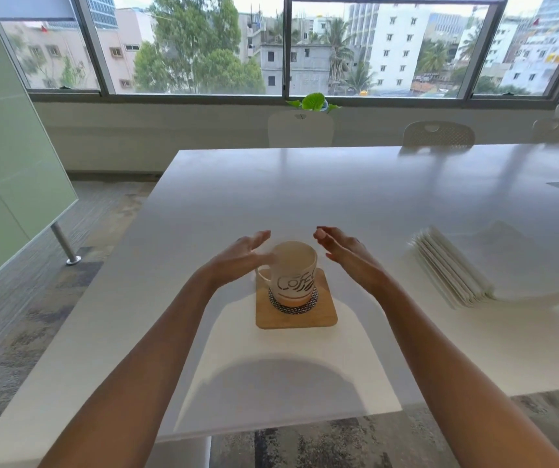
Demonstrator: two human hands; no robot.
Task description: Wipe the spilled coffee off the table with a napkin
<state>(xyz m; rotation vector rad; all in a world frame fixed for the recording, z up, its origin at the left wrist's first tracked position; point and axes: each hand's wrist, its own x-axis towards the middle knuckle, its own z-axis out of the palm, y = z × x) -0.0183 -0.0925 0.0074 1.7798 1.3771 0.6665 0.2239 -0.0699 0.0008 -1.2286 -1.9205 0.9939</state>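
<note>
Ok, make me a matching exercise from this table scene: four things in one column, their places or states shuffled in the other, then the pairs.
Column one:
1. mug
2. napkins
3. plant
4. left hand

Column two:
A. stacked on a white plate
B. open, fingers straight
C. behind a white chair
D. on a round mat over a wooden coaster

Pairs: 1-D, 2-A, 3-C, 4-B.
</note>
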